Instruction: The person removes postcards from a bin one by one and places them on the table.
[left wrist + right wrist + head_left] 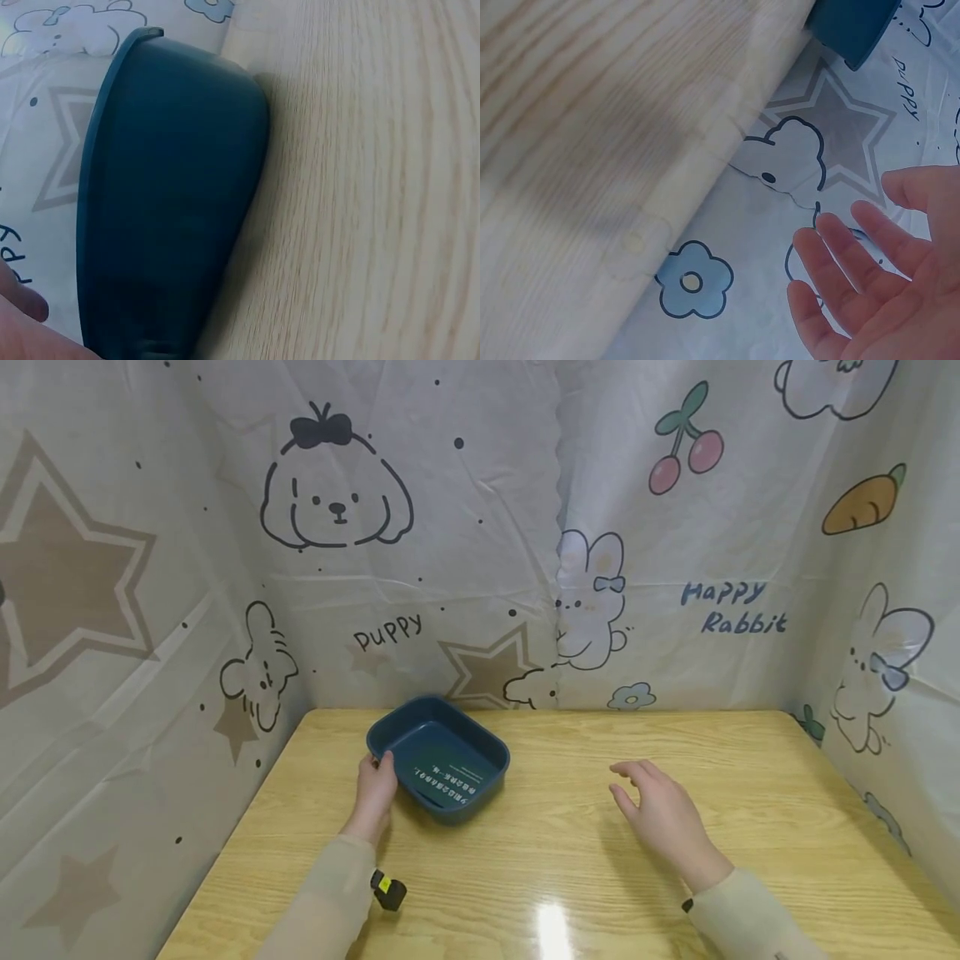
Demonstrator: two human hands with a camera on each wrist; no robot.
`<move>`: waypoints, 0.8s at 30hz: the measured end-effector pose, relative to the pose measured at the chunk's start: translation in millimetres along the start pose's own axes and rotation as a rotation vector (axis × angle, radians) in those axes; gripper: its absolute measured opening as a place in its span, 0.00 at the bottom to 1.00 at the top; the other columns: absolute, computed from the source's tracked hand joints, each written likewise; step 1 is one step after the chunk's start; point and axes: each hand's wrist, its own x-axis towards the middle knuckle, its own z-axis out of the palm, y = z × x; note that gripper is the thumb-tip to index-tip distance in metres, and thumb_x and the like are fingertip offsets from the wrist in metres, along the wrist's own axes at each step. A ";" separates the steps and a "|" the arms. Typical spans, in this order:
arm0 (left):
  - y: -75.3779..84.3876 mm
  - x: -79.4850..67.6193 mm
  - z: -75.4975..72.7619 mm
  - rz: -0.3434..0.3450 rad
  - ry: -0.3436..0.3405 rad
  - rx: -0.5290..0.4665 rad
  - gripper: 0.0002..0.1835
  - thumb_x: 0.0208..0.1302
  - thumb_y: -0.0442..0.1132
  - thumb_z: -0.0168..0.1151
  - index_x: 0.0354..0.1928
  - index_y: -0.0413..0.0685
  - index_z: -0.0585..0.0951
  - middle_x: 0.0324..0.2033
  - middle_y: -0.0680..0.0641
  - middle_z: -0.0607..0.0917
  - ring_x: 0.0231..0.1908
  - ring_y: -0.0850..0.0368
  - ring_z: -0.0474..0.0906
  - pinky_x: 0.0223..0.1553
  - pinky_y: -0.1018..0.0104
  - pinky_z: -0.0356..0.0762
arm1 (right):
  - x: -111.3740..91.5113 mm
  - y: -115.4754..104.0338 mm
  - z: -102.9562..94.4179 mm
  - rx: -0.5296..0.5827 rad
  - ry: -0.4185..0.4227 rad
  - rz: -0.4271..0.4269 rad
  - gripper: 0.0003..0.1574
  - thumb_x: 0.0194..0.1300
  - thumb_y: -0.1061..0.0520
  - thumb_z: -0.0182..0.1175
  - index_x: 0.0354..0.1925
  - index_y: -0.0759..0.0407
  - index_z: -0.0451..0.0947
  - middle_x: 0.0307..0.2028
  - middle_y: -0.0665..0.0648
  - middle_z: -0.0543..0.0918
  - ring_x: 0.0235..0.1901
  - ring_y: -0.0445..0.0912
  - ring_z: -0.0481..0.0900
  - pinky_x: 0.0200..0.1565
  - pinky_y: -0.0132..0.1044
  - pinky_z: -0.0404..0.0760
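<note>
A dark teal, rectangular plastic bin (442, 752) with rounded corners and white lettering inside sits near the table's back left. My left hand (375, 789) grips its left rim, thumb over the edge and fingers behind the wall, where they are hidden. From the left wrist view the bin's outer side (172, 187) fills the middle, with part of my left hand (30, 322) at the lower left corner. To the right, apart from the bin, my right hand (663, 814) hovers over the table with relaxed fingers and holds nothing; the right wrist view shows the hand's (885, 277) fingers spread.
The light wood-grain table (540, 860) ends at the back against a hanging printed cloth (480, 527), which also encloses the left and right sides. A small black device with a yellow label (387, 890) is at the left wrist.
</note>
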 end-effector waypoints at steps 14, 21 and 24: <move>-6.7 7.6 3.4 0.020 0.007 -0.081 0.34 0.79 0.31 0.30 0.80 0.35 0.33 0.80 0.28 0.39 0.80 0.34 0.39 0.81 0.45 0.41 | -3.0 1.2 -7.0 0.018 -0.027 0.068 0.21 0.72 0.55 0.64 0.60 0.61 0.80 0.55 0.63 0.84 0.49 0.58 0.85 0.48 0.56 0.86; -11.6 14.5 1.8 0.047 -0.012 -0.061 0.34 0.79 0.33 0.31 0.81 0.37 0.34 0.80 0.29 0.40 0.81 0.34 0.39 0.81 0.44 0.41 | -4.5 0.7 -9.4 0.020 -0.023 0.061 0.21 0.72 0.55 0.64 0.59 0.62 0.80 0.55 0.64 0.84 0.49 0.59 0.85 0.47 0.56 0.86; -11.6 18.2 0.8 0.054 -0.029 -0.034 0.34 0.80 0.34 0.31 0.81 0.37 0.34 0.80 0.29 0.41 0.80 0.33 0.39 0.81 0.42 0.42 | -4.2 1.2 -9.3 0.018 -0.023 0.059 0.21 0.72 0.55 0.63 0.60 0.62 0.80 0.55 0.64 0.84 0.49 0.59 0.85 0.48 0.56 0.86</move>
